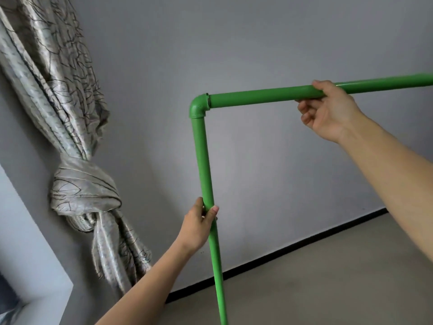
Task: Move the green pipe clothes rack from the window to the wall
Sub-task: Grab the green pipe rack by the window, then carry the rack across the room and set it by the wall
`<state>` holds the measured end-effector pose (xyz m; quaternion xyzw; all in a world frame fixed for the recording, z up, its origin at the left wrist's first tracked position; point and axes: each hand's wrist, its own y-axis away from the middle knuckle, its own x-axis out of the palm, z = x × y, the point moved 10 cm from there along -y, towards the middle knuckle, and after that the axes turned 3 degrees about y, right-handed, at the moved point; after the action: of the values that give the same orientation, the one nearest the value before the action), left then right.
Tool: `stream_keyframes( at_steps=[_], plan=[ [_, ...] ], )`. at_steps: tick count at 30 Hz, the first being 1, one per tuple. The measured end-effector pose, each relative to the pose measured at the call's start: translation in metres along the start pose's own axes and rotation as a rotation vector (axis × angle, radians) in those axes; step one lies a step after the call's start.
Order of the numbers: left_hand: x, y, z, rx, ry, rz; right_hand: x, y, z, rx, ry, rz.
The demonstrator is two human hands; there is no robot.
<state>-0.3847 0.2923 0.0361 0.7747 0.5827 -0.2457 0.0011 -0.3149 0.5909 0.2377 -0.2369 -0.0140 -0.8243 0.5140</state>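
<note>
Green pipe clothes rack (203, 146) stands before the grey wall (257, 43), right of the knotted curtain (82, 191); left hand (199, 227) wraps its upright, right hand (328, 111) clasps its top bar, so lift both evenly to keep it level.

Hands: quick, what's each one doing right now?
Left hand: closed around the upright post of the green pipe clothes rack.
Right hand: closed on its horizontal top bar.

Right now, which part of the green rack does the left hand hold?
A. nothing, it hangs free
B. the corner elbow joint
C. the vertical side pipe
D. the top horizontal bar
C: the left hand wraps the vertical side pipe below the elbow, while the right hand grips the top bar.
</note>
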Motion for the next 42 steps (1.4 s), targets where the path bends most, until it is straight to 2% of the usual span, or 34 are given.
stream_keyframes(
  at_steps=[4,9,14,16,19,21,23,26,28,31,32,34,36,42],
  plan=[
    [0.025,-0.021,-0.005,0.051,0.022,0.156,-0.021,-0.014,0.004,-0.027,0.008,-0.033],
    [0.037,-0.04,-0.011,0.068,0.128,0.478,-0.051,0.008,-0.029,-0.026,0.225,-0.108],
    [0.037,-0.062,-0.045,0.124,0.341,0.79,-0.095,0.072,-0.165,0.142,0.604,-0.245],
    [0.044,-0.071,-0.063,0.195,0.392,0.924,-0.097,0.105,-0.234,0.267,0.643,-0.255],
    [0.069,-0.073,-0.08,0.322,0.392,1.159,-0.072,0.147,-0.324,0.476,0.666,-0.174],
    [0.086,-0.065,-0.09,0.391,0.442,1.323,-0.049,0.16,-0.358,0.585,0.694,-0.135],
    [0.1,-0.056,-0.096,0.387,0.542,1.477,-0.03,0.158,-0.377,0.628,0.683,-0.133],
    [0.119,-0.042,-0.103,0.307,0.672,1.654,-0.028,0.156,-0.38,0.59,0.668,-0.273],
    [0.123,-0.035,-0.107,0.27,0.738,1.657,-0.027,0.154,-0.383,0.521,0.698,-0.281],
    [0.146,-0.025,-0.112,0.215,0.778,1.544,-0.041,0.158,-0.385,0.424,0.685,-0.399],
    [0.15,-0.028,-0.117,0.243,0.766,1.486,-0.05,0.155,-0.39,0.398,0.672,-0.479],
    [0.219,-0.006,-0.155,0.308,0.799,1.593,-0.126,0.167,-0.357,0.261,0.553,-0.886],
    [0.233,-0.011,-0.165,0.296,0.744,1.469,-0.145,0.162,-0.346,0.25,0.535,-0.947],
    [0.276,-0.025,-0.182,0.27,0.772,1.314,-0.188,0.156,-0.332,0.252,0.548,-1.121]
  ],
)
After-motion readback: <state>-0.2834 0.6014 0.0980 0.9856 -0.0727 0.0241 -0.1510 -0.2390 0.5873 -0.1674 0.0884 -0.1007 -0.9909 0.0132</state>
